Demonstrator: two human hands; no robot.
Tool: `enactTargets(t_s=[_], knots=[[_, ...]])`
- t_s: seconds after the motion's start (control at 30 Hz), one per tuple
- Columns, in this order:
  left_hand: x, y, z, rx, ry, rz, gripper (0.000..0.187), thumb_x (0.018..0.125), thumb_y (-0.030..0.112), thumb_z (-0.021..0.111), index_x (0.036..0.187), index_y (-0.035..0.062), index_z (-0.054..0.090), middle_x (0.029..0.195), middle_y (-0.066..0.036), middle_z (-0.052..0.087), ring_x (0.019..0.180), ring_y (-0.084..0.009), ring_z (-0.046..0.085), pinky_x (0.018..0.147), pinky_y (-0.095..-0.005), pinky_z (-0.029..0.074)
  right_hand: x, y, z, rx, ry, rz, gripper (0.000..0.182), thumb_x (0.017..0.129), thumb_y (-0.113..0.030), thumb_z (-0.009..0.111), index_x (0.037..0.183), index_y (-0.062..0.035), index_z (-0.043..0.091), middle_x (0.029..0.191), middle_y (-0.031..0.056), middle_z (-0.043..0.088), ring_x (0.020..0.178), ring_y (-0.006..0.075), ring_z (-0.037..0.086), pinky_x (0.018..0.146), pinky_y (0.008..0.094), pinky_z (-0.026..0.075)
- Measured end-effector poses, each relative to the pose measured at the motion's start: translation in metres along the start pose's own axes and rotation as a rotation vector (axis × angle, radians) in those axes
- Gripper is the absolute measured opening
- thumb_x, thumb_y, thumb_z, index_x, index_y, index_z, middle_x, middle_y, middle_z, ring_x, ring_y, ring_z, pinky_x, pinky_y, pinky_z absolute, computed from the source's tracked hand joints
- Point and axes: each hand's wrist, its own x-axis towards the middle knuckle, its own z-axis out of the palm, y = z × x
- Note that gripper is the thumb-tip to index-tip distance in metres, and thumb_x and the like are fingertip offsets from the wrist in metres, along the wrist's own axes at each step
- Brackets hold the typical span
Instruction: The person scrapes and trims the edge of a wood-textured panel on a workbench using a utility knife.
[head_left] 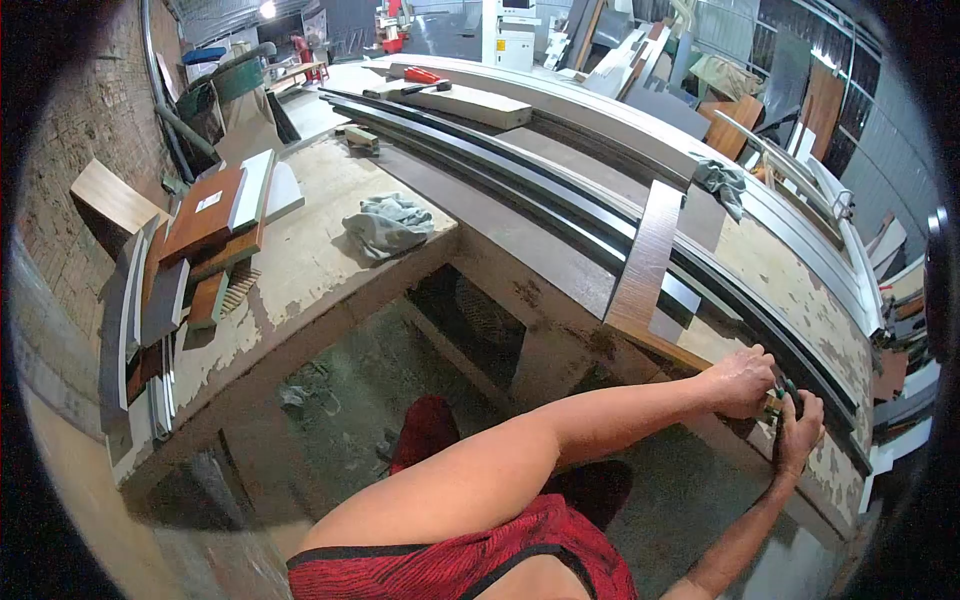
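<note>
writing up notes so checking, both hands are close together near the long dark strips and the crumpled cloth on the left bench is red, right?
Not quite: the head view shows the crumpled cloth on the left bench is pale grey. The left hand and right hand are close together near the long dark strips.

To our left, panels [205,215] lie stacked on the surface [310,220], with a cloth [388,228] to their right, near the inner corner. Before us, strips [520,186] run along the surface towards its right end, and a board [650,245] lies across them. Behind the strips, a beam [485,110] bears a tool [428,88]; another cloth [722,185] rests right of the board's far end.
</note>
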Motion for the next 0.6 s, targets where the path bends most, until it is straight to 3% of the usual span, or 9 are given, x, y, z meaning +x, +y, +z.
enactTargets(t_s=[0.27,0.37,0.47,0.6], knots=[[0.001,0.000,-0.002,0.016,-0.032,0.041,0.019,0.071,0.024,0.065,0.074,0.0046,0.065,0.087,-0.014,0.057,0.086,-0.0298,0.053,0.074,-0.0404,0.045,0.003,0.009,0.009,-0.002,0.080,0.007,0.036,0.086,-0.028,0.058,0.110,-0.0012,0.056,0.104,0.0149,0.053,0.106,0.0325,0.050,0.091,0.0431,0.036],[0.002,0.006,-0.012,-0.008,-0.088,-0.011,0.015,0.067,0.013,0.065,0.076,0.0014,0.066,0.092,-0.016,0.059,0.089,-0.0310,0.054,0.076,-0.0396,0.046,0.002,0.008,0.008,0.070,0.084,0.010,0.037,0.085,-0.027,0.059,0.111,0.0004,0.055,0.105,0.0162,0.053,0.105,0.0338,0.050,0.090,0.0429,0.038],[0.000,0.004,-0.009,0.000,-0.025,0.037,0.017,0.072,0.021,0.064,0.071,0.0042,0.063,0.087,-0.015,0.057,0.084,-0.0298,0.054,0.074,-0.0394,0.046,0.004,0.013,0.011,0.063,0.072,0.004,0.038,0.085,-0.026,0.060,0.111,0.0015,0.055,0.106,0.0171,0.053,0.104,0.0344,0.050,0.089,0.0424,0.039],[0.000,0.000,-0.002,-0.013,0.009,0.057,0.014,0.071,0.019,0.063,0.070,0.0043,0.062,0.086,-0.014,0.056,0.085,-0.0291,0.053,0.073,-0.0384,0.045,0.002,0.005,0.007,0.043,0.078,0.023,0.037,0.085,-0.025,0.059,0.111,0.0015,0.055,0.106,0.0171,0.053,0.104,0.0344,0.050,0.089,0.0421,0.039]])
